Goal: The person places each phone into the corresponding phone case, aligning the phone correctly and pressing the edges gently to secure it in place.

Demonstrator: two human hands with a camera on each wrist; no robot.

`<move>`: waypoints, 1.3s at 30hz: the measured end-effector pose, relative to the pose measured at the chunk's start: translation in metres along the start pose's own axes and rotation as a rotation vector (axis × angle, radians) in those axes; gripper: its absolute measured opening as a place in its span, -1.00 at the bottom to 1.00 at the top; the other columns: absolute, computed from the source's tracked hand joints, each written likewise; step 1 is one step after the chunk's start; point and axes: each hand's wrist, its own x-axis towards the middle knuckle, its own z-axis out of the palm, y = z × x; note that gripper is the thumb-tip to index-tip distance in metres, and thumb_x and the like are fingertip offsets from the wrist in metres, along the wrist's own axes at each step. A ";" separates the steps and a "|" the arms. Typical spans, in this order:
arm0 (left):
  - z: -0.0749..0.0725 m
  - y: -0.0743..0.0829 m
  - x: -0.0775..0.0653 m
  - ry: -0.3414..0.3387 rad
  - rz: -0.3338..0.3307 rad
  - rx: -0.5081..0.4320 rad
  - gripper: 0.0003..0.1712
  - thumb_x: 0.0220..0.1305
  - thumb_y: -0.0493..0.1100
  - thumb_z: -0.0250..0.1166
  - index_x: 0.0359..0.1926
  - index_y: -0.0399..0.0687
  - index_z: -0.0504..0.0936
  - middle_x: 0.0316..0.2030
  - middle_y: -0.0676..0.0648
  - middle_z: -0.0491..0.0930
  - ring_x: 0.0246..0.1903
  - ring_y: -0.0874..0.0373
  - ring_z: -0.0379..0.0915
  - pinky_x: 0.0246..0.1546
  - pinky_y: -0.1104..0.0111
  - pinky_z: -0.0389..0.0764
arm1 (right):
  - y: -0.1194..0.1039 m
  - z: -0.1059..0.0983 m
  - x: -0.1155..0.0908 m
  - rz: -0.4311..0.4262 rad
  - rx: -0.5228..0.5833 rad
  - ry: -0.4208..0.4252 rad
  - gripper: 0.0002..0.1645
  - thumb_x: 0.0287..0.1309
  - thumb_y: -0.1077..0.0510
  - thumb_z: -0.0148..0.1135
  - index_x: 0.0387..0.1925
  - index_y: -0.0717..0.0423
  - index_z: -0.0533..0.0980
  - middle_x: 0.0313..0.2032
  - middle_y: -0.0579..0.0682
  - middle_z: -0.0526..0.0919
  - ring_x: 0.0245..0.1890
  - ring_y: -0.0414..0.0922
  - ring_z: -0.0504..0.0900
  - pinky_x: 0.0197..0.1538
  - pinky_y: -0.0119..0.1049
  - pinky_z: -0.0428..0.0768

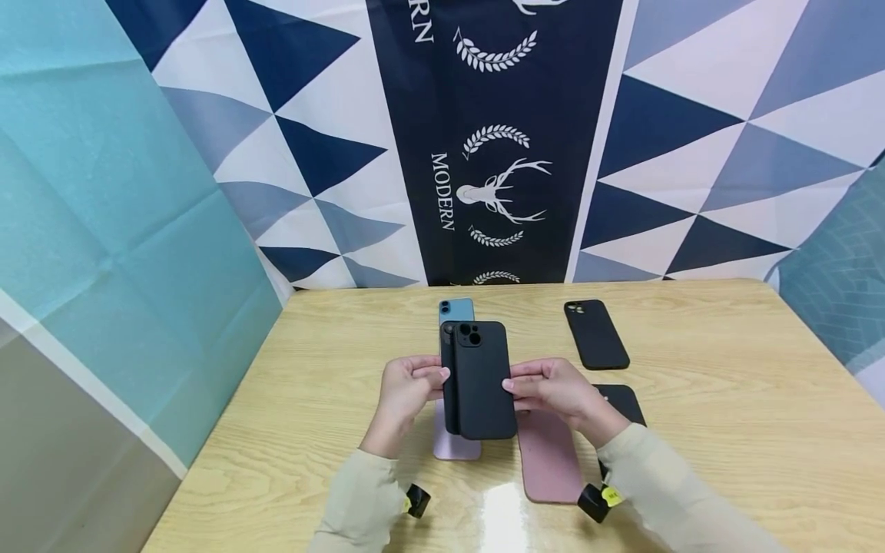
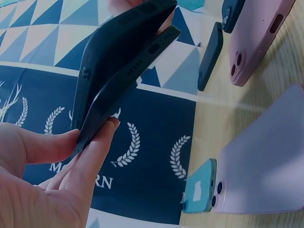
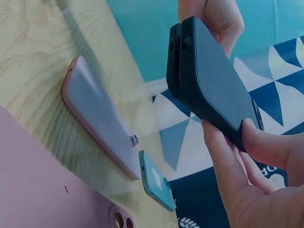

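Observation:
Two black phone-shaped things are held up over the table, overlapping in the head view. The front one, a black phone case [image 1: 487, 392] with a two-lens camera corner, has its right edge pinched by my right hand [image 1: 553, 388]. Behind it, a dark phone [image 1: 449, 407] shows only a strip along its left side; my left hand [image 1: 409, 388] pinches that edge between thumb and fingers. In the left wrist view the case [image 2: 102, 47] and the phone [image 2: 107, 97] meet near my left thumb and spread apart toward the far end. The right wrist view shows them close together.
Below the hands lies a lavender phone [image 1: 456, 448], with a blue phone [image 1: 456, 309] behind it. A pink phone case [image 1: 553, 461] lies beside them. Farther right are a black phone case [image 1: 598, 338] and another dark one [image 1: 624, 401], partly covered by my right forearm. A patterned cloth hangs behind.

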 end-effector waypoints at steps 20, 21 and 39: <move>0.008 0.002 -0.002 0.017 0.013 -0.008 -0.68 0.19 -0.43 0.26 -0.02 -0.51 0.57 -0.18 -0.41 0.68 -0.37 0.18 0.67 -0.30 0.29 0.75 | -0.005 0.018 0.001 -0.027 -0.186 0.214 -0.50 0.16 0.23 0.30 0.08 0.46 0.48 -0.12 0.26 0.72 -0.38 -0.20 0.74 -0.22 -0.27 0.73; 0.008 0.002 -0.002 0.013 0.015 -0.009 -0.68 0.19 -0.43 0.25 -0.02 -0.51 0.57 -0.18 -0.41 0.68 -0.36 0.18 0.68 -0.30 0.29 0.75 | -0.005 0.018 0.001 -0.025 -0.188 0.209 -0.49 0.16 0.23 0.30 0.09 0.47 0.47 -0.10 0.28 0.71 -0.36 -0.18 0.75 -0.19 -0.25 0.73; 0.019 -0.005 -0.015 -0.012 0.025 0.012 -0.64 0.22 -0.26 0.31 -0.04 -0.47 0.59 -0.21 -0.36 0.71 -0.34 0.15 0.71 -0.24 0.33 0.74 | 0.001 0.021 0.001 -0.008 -0.263 0.266 -0.53 0.12 0.22 0.32 0.03 0.43 0.53 -0.11 0.32 0.69 -0.33 -0.02 0.78 -0.24 -0.23 0.73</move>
